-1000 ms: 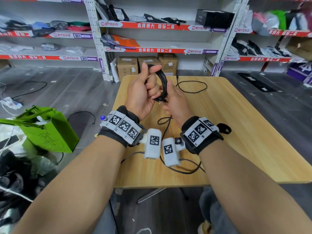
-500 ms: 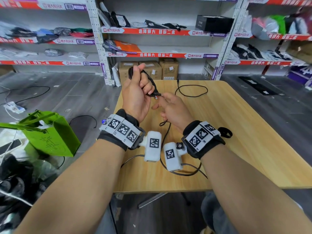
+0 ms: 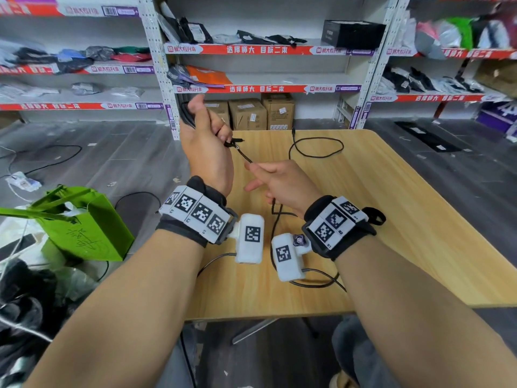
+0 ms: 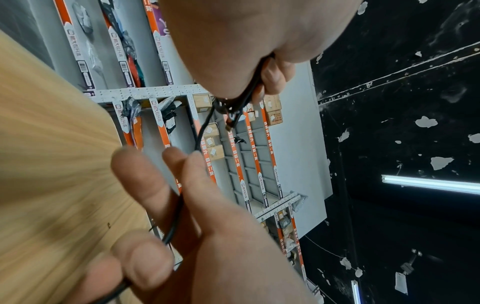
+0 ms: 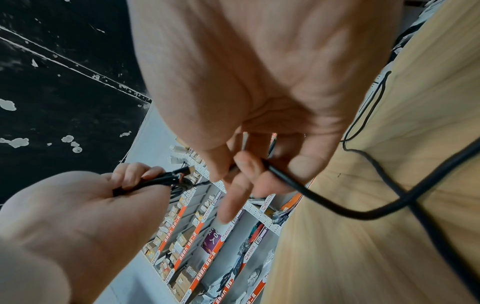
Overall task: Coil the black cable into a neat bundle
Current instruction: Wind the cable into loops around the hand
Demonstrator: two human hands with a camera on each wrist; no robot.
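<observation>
My left hand point(image 3: 208, 141) is raised over the far left of the wooden table point(image 3: 405, 225) and grips several coiled loops of the black cable point(image 3: 243, 155). A short taut stretch runs from that fist down to my right hand point(image 3: 277, 180), which pinches the cable between thumb and fingers. In the left wrist view the cable point(image 4: 201, 133) passes from the curled left fingers point(image 4: 275, 78) into the right hand point(image 4: 187, 205). The right wrist view shows the coil point(image 5: 155, 182) in the left hand point(image 5: 78, 205) and the cable point(image 5: 311, 195) trailing onto the table. A loose loop point(image 3: 316, 148) lies on the far table.
Shelves point(image 3: 265, 88) with packaged goods and cardboard boxes point(image 3: 249, 113) stand behind the table. A green bag point(image 3: 84, 231) and dark clutter sit on the floor at left, with other cables point(image 3: 56, 161) lying there. White wrist camera units hang over the near table.
My left hand has carried the coil to the left. My right hand has come apart from it and drawn back along the cable, leaving a short stretch between the hands.
</observation>
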